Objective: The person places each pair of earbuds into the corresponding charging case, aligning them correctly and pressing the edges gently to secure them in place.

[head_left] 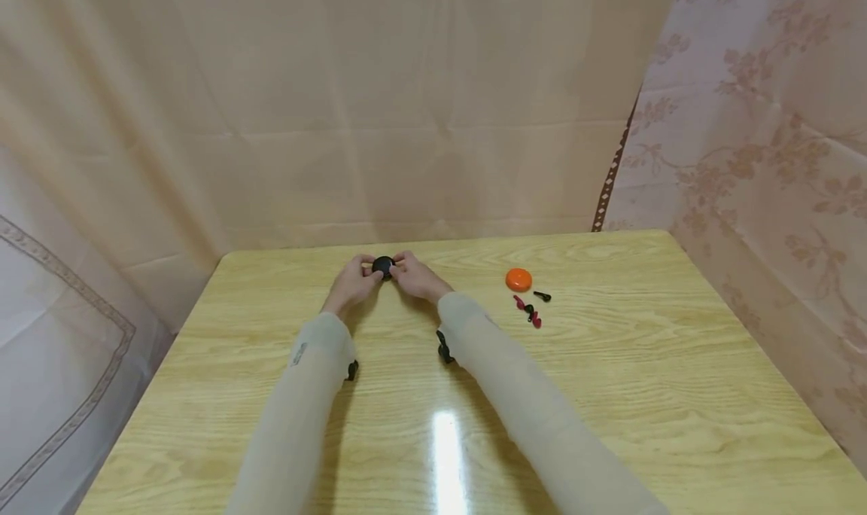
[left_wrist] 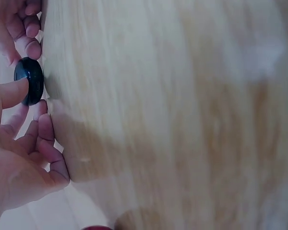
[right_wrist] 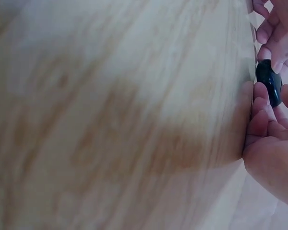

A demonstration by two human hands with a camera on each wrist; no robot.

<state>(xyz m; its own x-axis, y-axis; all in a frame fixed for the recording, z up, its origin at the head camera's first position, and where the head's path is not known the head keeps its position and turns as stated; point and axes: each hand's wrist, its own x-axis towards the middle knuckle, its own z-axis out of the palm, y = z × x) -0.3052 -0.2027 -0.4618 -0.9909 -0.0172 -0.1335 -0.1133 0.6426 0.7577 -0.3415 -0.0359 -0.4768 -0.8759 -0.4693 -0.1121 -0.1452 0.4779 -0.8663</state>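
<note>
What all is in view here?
Table: 1, yellowish, centre
Thick disc: 1, black, near table's far edge
Domed disc: 1, orange, right of thick disc
Small stemmed pieces: 4, two black, two red, near domed disc
Cloths: 3, beige behind, floral pinkish right, white left
Unclear thing: 1, dark red, left wrist view's bottom
Wrist devices: 2, black, wrists
Sleeves: 2, pale, arms
Left hand: 1, pinching thick disc
Right hand: 1, pinching thick disc

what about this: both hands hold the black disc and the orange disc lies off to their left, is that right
Not quite: the orange disc lies off to their right, as the head view shows. The left hand and right hand do both hold the black disc.
</note>
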